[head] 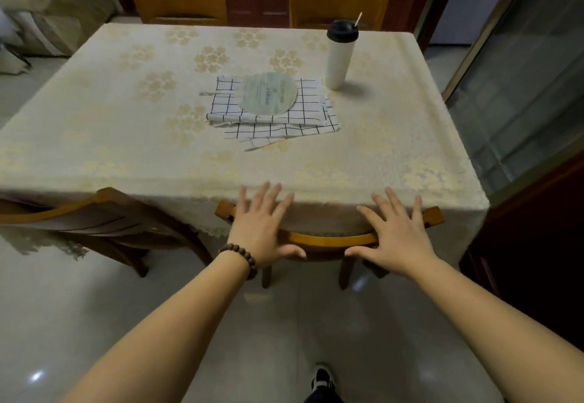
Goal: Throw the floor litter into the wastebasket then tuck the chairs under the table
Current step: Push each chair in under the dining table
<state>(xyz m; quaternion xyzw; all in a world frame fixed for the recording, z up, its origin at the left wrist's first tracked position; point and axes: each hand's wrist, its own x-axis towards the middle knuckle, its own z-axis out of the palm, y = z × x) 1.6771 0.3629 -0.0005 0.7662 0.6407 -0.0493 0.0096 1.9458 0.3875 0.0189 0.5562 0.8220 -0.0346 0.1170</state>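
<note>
A wooden chair (pixel 331 240) stands right in front of me, its seat under the table (pixel 126 137), which is covered by a cream flowered cloth. My left hand (pixel 264 227) and my right hand (pixel 396 233) lie flat over the chair's curved top rail, fingers spread, thumbs under the rail. A second wooden chair (pixel 104 216) at the near left is turned at an angle, partly under the cloth. Two more chairs, one at far left (pixel 177 3) and one at far right (pixel 338 8), stand at the table's far side. No litter or wastebasket is in view.
On the table lie checked cloths (pixel 278 123) with a round pale disc (pixel 268 93) on top, and a white tumbler (pixel 339 55) with a black lid. A glass sliding door (pixel 521 93) is at the right. Glossy tiled floor (pixel 142 308) lies below; my shoe (pixel 322 379) shows.
</note>
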